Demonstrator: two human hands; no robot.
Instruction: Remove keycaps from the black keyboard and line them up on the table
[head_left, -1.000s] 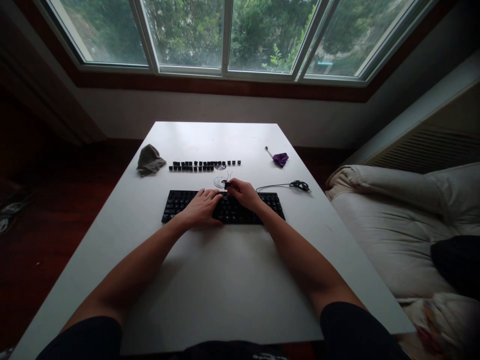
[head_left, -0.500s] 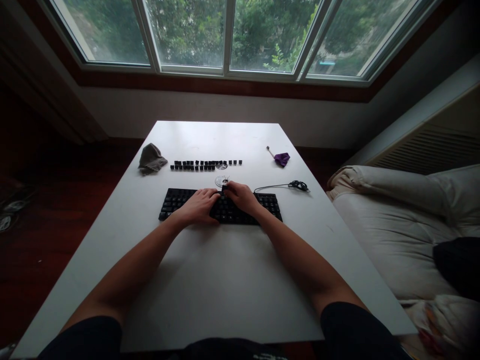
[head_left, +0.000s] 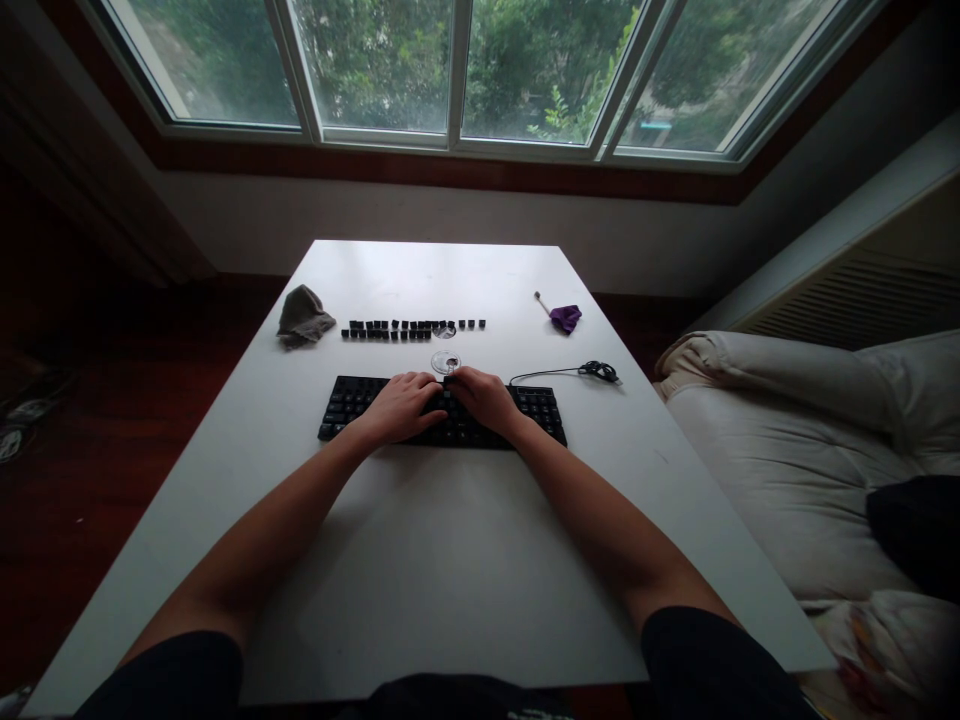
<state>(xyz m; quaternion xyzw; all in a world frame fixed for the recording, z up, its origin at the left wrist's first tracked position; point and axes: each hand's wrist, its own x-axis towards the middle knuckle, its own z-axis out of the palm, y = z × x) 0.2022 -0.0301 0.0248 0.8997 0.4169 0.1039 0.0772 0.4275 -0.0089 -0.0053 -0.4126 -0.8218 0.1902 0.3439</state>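
A black keyboard [head_left: 352, 402] lies across the middle of the white table. My left hand [head_left: 405, 408] rests on its left-centre keys, palm down, fingers stretched and thumb apart. To the right of it, my right hand [head_left: 481, 395] is closed in a pinch at the keyboard's back edge. Between its fingertips is a small black piece [head_left: 448, 382]; thin wire shows just above it, and its exact kind is too small to tell. Behind the hands sits a clear round dish [head_left: 438, 363]. Several loose black keycaps [head_left: 386, 334] stand in two rows farther back.
A crumpled grey cloth [head_left: 304, 318] lies at the back left. At the back right are a purple cloth [head_left: 565, 319] and a thin brush-like stick [head_left: 541, 301]. The coiled keyboard cable [head_left: 598, 371] lies right of the keyboard. A pale sofa [head_left: 772, 450] stands beside the table.
My right hand has lowered slightly toward the keys with the small black piece. My left hand's thumb has shifted a little to the right and up.
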